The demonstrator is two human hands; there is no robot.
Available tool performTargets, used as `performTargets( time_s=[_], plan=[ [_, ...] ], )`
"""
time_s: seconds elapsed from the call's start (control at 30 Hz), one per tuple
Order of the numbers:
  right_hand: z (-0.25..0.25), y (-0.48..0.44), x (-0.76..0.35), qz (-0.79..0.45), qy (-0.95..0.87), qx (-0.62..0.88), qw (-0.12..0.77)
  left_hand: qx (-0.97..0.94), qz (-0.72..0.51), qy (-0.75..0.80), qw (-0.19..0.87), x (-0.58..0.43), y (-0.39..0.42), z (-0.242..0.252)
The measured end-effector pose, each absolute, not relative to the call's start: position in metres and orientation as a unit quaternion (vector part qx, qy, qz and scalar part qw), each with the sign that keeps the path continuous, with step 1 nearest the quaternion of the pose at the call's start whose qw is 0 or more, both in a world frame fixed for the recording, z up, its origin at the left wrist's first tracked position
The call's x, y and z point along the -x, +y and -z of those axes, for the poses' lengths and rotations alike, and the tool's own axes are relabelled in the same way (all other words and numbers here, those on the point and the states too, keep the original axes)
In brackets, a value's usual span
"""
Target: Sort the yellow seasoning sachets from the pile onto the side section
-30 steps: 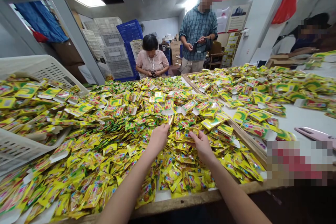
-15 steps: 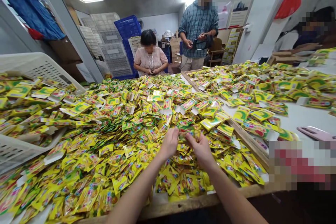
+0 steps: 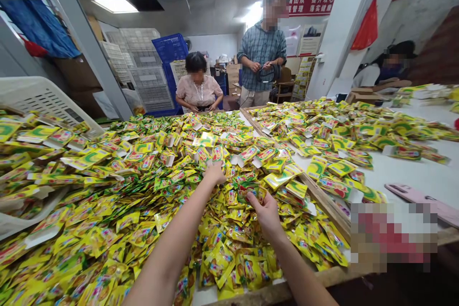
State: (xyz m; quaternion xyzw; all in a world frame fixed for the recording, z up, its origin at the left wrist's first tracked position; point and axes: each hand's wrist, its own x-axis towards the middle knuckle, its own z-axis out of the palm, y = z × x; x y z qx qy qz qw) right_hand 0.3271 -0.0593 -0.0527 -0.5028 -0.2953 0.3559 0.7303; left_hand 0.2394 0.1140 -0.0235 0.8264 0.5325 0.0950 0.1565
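Two hands [image 3: 240,196] worked over one heap of yellow sachets [image 3: 229,248], far too many to count, on the surface [image 3: 405,172]. The left hand [image 3: 215,173] reached farther in, its fingers bunched against the heap; whether they pinched anything could not be told. The right hand [image 3: 266,215], nearer, pinched a small bunch of sachets [image 3: 255,194] between thumb and fingers. A second heap [image 3: 322,138] lay right of a wooden divider [image 3: 322,198], with one pink phone [image 3: 412,198] near it. One white crate [image 3: 39,93] tilted at the far left. Farther off stood one blue crate [image 3: 170,48] and three people: one in a pink blouse [image 3: 198,91], one in a plaid shirt [image 3: 261,52], and one at the right [image 3: 380,74].
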Motion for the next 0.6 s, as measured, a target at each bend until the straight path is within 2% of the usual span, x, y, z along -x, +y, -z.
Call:
performTargets(
  time_s=[0.17, 0.3, 0.43, 0.53, 0.6],
  plan=[
    [0.051, -0.063, -0.327, -0.383, -0.359, 0.477, 0.705, -0.754, -0.252, 0.536, 0.283, -0.230, 0.091, 0.012],
    [0.051, -0.068, -0.323, -0.283, -0.538, 0.493, 0.622, -0.678, -0.372, 0.494, 0.399, -0.227, 0.056, 0.003],
    [0.053, -0.070, -0.319, -0.217, -0.655, 0.474, 0.547, -0.605, -0.395, 0.461, 0.515, -0.224, 0.026, 0.003],
    [0.051, -0.071, -0.322, -0.218, -0.655, 0.466, 0.554, -0.570, -0.396, 0.452, 0.561, -0.212, 0.010, 0.006],
    [0.047, -0.071, -0.325, -0.251, -0.618, 0.474, 0.576, -0.573, -0.398, 0.458, 0.551, -0.197, 0.002, 0.008]
  ],
)
